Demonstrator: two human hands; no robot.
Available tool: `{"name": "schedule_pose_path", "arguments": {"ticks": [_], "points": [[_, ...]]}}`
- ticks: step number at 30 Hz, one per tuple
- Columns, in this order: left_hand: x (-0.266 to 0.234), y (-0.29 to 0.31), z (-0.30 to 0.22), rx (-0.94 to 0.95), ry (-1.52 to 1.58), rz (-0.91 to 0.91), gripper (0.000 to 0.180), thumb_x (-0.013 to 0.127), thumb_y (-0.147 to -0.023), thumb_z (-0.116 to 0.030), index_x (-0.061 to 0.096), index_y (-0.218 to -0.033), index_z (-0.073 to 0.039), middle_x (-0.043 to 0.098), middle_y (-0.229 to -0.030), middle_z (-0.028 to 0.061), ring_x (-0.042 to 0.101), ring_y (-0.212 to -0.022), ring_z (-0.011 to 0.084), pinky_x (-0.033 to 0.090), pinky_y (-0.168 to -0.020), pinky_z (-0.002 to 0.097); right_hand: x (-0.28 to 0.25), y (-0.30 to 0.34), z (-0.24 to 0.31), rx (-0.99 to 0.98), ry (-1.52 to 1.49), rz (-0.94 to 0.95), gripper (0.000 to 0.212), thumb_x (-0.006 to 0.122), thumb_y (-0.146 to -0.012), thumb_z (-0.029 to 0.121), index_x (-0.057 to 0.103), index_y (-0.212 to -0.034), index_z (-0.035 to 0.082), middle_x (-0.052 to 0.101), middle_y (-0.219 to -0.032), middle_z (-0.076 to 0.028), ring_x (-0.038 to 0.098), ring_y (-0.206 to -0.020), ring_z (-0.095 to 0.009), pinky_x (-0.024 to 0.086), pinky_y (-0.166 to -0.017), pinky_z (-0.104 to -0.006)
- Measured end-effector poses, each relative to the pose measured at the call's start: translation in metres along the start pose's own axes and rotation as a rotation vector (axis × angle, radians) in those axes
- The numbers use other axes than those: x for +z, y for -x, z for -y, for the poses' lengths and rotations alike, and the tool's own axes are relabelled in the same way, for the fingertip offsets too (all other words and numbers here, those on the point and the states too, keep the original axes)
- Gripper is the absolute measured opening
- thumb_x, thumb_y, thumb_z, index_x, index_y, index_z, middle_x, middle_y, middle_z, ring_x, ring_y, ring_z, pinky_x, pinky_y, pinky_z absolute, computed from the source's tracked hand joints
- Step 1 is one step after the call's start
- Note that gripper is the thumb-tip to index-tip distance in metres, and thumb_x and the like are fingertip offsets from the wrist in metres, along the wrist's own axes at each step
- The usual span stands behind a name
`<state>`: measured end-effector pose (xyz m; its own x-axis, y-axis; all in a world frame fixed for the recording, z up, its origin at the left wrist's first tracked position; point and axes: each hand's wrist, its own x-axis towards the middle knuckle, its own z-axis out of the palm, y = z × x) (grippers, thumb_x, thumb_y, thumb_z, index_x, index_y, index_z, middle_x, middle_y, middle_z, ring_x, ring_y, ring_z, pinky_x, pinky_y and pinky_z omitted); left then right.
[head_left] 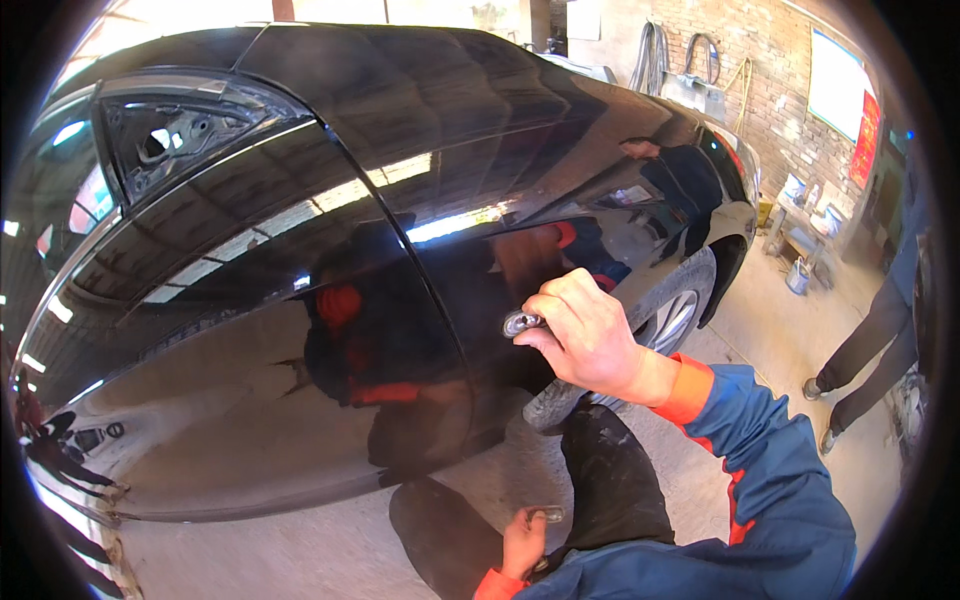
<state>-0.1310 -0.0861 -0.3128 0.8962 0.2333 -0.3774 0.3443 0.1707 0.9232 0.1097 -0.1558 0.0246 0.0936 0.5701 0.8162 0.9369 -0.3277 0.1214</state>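
A glossy black car body point(400, 300) fills the left and middle of the view, with a vertical panel gap running down it. My right hand point(585, 335) is raised in front of the panel, just left of the wheel point(672, 318). Pinched between its thumb and fingers is a small oval silvery piece point(521, 323) with a dark middle; its exact kind is unclear. Low down between my knees, my left hand point(523, 545) is closed around another small, glassy-looking piece point(547, 513). That one is partly hidden by the fingers.
At the car's upper left, a triangular window opening point(175, 135) shows bare inner metal. Another person's legs point(870, 345) stand at the far right. A low stand with cans point(805, 225) is by the brick wall point(770, 90), where hoses point(650, 58) hang.
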Motion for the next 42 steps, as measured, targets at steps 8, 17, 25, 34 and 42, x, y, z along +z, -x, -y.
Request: {"name": "schedule_pose_path", "arguments": {"ticks": [8, 17, 25, 34, 42], "points": [[0.0, -0.007, 0.014, 0.007, -0.063, -0.053, 0.033, 0.066, -0.104, -0.027, 0.074, -0.123, -0.001, 0.076, -0.085, 0.0114, 0.07, -0.076, 0.0157, 0.055, -0.07, 0.0343, 0.006, -0.003, 0.021, 0.091, 0.053, -0.081, 0.039, 0.092, -0.074, 0.013, 0.07, -0.105, 0.005, 0.063, -0.102, -0.012, 0.062, -0.096, -0.033, 0.054, -0.083, -0.0429], [-0.001, -0.007, 0.014, 0.084, -0.04, -0.058, 0.032, 0.065, -0.105, -0.025, 0.074, -0.122, 0.001, 0.08, -0.102, 0.0173, 0.076, -0.094, 0.0219, 0.059, -0.086, 0.0361, 0.03, 0.004, 0.017, 0.018, 0.191, -0.171, 0.039, 0.089, -0.073, 0.012, 0.069, -0.105, 0.006, 0.062, -0.103, -0.011, 0.062, -0.096, -0.034, 0.054, -0.084, -0.0443], [-0.003, 0.005, -0.004, -0.083, 0.091, 0.055, 0.026, 0.065, -0.105, -0.019, 0.073, -0.122, 0.001, 0.079, -0.097, 0.0114, 0.073, -0.087, 0.0158, 0.058, -0.08, 0.0329, 0.023, 0.005, 0.015, -0.012, 0.206, -0.084, 0.045, 0.091, -0.072, 0.007, 0.069, -0.112, 0.006, 0.063, -0.107, -0.011, 0.062, -0.099, -0.035, 0.054, -0.088, -0.0453], [-0.005, 0.01, -0.01, 0.013, 0.207, 0.132, 0.024, 0.062, -0.106, -0.015, 0.072, -0.12, 0.001, 0.073, -0.082, 0.0039, 0.063, -0.07, 0.008, 0.05, -0.064, 0.0276, 0.01, -0.013, 0.031, 0.024, 0.27, 0.058, 0.047, 0.088, -0.065, 0.001, 0.068, -0.107, 0.003, 0.064, -0.102, -0.014, 0.064, -0.093, -0.035, 0.056, -0.08, -0.042], [-0.007, 0.01, -0.005, 0.054, 0.3, 0.176, 0.024, 0.062, -0.107, -0.017, 0.07, -0.121, 0.001, 0.069, -0.073, 0.0039, 0.057, -0.048, 0.0091, 0.044, -0.046, 0.0292, 0.011, -0.021, 0.03, -0.096, 0.331, 0.088, 0.044, 0.085, -0.065, 0.0, 0.066, -0.104, 0.002, 0.065, -0.099, -0.014, 0.066, -0.087, -0.035, 0.057, -0.075, -0.0412]]}}
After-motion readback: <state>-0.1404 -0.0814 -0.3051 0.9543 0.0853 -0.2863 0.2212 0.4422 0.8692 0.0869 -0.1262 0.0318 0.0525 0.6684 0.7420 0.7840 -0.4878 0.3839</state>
